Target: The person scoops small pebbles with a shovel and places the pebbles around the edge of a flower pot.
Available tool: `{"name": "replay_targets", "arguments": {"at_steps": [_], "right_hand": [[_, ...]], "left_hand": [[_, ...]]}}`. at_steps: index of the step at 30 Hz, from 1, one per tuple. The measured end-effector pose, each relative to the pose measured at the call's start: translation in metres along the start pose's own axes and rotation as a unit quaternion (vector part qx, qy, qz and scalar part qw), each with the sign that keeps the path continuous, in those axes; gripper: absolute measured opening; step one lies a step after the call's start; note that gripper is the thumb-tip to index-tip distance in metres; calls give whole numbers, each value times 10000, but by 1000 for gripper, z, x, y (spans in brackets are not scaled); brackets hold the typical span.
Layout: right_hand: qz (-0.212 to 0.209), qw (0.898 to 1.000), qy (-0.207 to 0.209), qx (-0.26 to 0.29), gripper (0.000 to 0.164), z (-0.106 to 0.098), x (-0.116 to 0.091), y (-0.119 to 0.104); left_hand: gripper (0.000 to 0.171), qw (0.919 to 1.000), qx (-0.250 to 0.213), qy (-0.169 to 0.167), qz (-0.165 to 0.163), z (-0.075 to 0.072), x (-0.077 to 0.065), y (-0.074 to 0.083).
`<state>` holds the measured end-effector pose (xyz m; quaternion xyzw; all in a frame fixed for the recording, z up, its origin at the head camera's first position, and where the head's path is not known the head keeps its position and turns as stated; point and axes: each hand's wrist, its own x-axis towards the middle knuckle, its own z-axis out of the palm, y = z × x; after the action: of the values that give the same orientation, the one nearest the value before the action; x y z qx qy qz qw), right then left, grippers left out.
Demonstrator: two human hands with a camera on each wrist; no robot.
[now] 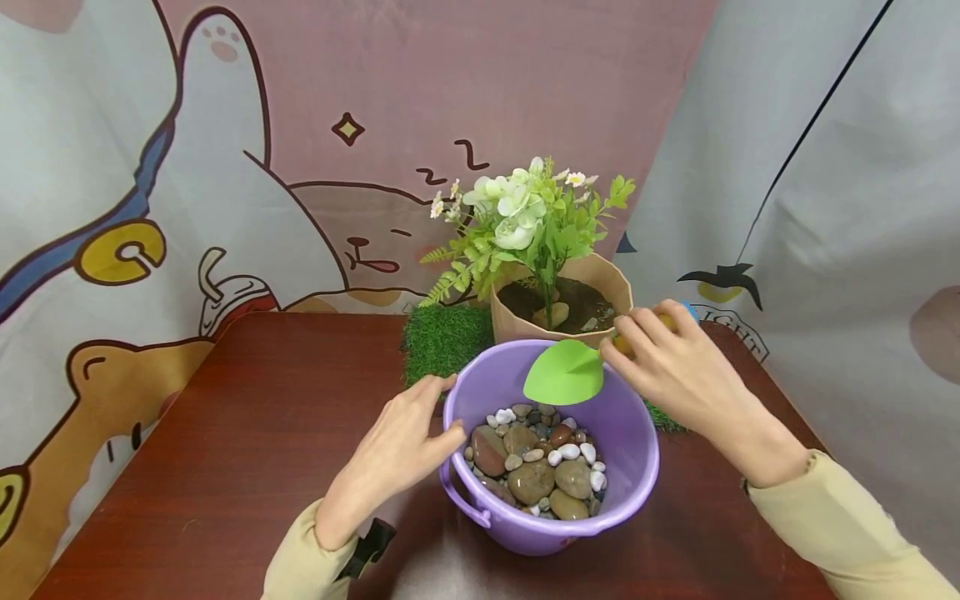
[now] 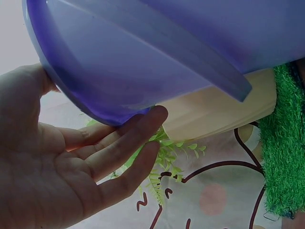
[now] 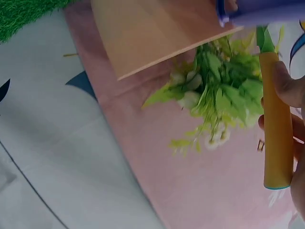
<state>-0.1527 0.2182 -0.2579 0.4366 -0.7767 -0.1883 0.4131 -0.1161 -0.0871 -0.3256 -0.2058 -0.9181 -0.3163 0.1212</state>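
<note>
My right hand [image 1: 671, 354] grips the orange handle [image 3: 277, 124] of a small toy shovel. Its green leaf-shaped blade [image 1: 564, 372] is over the far inner side of a purple bucket [image 1: 637, 500]. Stones [image 1: 531, 481] of mixed sizes, brown, grey and white, lie at the bottom of the bucket. On the bucket's left, my left hand [image 1: 401, 437] touches the rim with thumb and fingers, the fingers only slightly bent, as the left wrist view shows. The bucket's handle [image 2: 190, 62] hangs down on that side. No stones are visible on the blade.
Just behind the bucket stands a beige pot [image 1: 618, 283] with dark soil [image 1: 517, 296], a few stones and a plant with white flowers [image 1: 517, 208]. Green artificial turf [image 1: 442, 342] lies around the pot's base. The brown table [image 1: 300, 400] ends at a printed cloth backdrop [image 1: 337, 75].
</note>
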Motion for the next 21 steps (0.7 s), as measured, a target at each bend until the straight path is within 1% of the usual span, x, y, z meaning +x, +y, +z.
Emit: {"name": "replay_targets", "arguments": {"at_steps": [5,11,16,21], "right_hand": [[-444,9988,-155,-159,33,9,6,-8],[-809,9952,-325,-444,35,18,10,-17],[-1080,9921,-281,-565,35,23,11,-24],[-1281,9899,-252,-552,37,25,13,-29]], "left_hand": [[47,10000,-28,-19,11,0,0,0],[46,10000,-11,-18,25,0,0,-1],[46,10000,-15,-5,19,0,0,0],[46,10000,-34,-27,-1,0,0,0]]}}
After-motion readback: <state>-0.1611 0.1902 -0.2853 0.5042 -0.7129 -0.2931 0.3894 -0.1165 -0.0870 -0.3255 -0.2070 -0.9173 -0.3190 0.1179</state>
